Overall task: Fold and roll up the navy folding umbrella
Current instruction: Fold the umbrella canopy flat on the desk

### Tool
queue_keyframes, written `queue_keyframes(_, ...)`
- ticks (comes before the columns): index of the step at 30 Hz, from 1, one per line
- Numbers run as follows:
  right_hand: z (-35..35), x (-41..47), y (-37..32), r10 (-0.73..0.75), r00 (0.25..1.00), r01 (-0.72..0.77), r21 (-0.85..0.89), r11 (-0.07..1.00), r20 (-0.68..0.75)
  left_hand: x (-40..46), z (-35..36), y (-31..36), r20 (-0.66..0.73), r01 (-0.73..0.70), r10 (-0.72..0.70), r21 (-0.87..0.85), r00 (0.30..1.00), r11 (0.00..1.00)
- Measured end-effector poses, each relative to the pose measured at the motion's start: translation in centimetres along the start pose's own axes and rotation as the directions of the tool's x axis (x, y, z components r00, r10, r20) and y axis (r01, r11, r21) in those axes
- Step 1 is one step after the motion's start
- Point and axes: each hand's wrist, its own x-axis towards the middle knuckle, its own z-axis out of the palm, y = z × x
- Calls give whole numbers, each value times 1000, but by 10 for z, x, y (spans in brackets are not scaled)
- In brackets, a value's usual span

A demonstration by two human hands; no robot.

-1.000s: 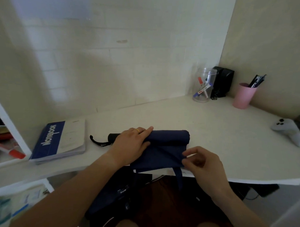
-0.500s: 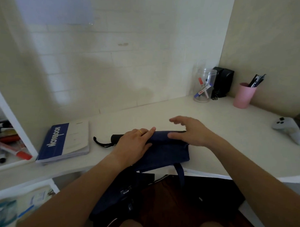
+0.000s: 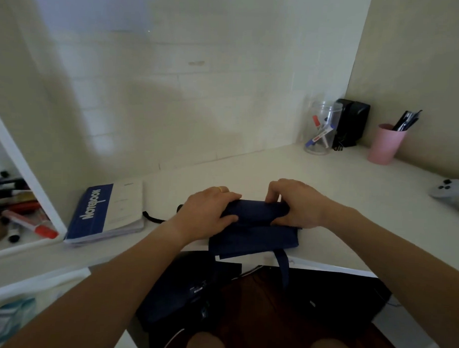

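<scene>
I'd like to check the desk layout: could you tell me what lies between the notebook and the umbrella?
In the head view, the black wrist strap lies on the desk between the notebook and the umbrella, with the left hand beside it.

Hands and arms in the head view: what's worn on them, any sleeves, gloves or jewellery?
Both forearms are bare, with no sleeves or gloves in view. The left hand wears a gold-coloured ring on one finger. The right hand shows no ring, watch or band.
</scene>
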Motion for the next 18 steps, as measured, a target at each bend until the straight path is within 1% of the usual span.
queue_keyframes(3, -11, 2, 6, 57, 985, -92, 215, 972, 161, -2, 1, 3, -119, -58, 65, 61, 991, 996)
queue_keyframes(4, -12, 1, 8, 72, 980, -114, 231, 966, 184, -4, 3, 4, -150, -69, 81, 82, 985, 994)
queue_keyframes(5, -11, -1, 9, 76, 982, -110, 196, 974, 172, -5, 5, 5, -177, -72, 89, 100, 980, 992)
queue_keyframes(6, -7, -2, 10, 67, 989, -86, 147, 985, 130, -7, 8, 6, -200, -71, 93, 114, 975, 991)
queue_keyframes(7, -4, -4, 10, 40, 997, -47, 101, 994, 71, -8, 11, 8, -226, -76, 103, 127, 969, 989)
queue_keyframes(9, 3, -9, 9, -28, 999, 31, 71, 997, -42, -8, 12, 11, -252, -103, 133, 129, 958, 986)
queue_keyframes(11, 9, -16, 11, -87, 988, 93, 35, 995, -126, -9, 6, 11, -228, -108, 111, 23, 967, 994)
queue_keyframes(13, 14, -21, 16, -153, 967, 144, -62, 988, -204, -12, 3, 9, -166, -58, 34, -143, 986, 988)
queue_keyframes(15, 18, -25, 19, -191, 954, 166, -120, 979, -231, -16, 6, 6, -123, -17, -6, -191, 992, 981)
queue_keyframes(16, 18, -27, 21, -193, 955, 171, -112, 979, -225, -18, 9, 6, -113, -10, -11, -190, 994, 982)
queue_keyframes(17, 17, -28, 22, -181, 962, 170, -66, 983, -207, -21, 13, 8, -118, -12, -10, -181, 993, 983)
queue_keyframes(18, 13, -28, 22, -155, 972, 161, 22, 987, -177, -22, 15, 9, -131, -14, -8, -166, 991, 986)
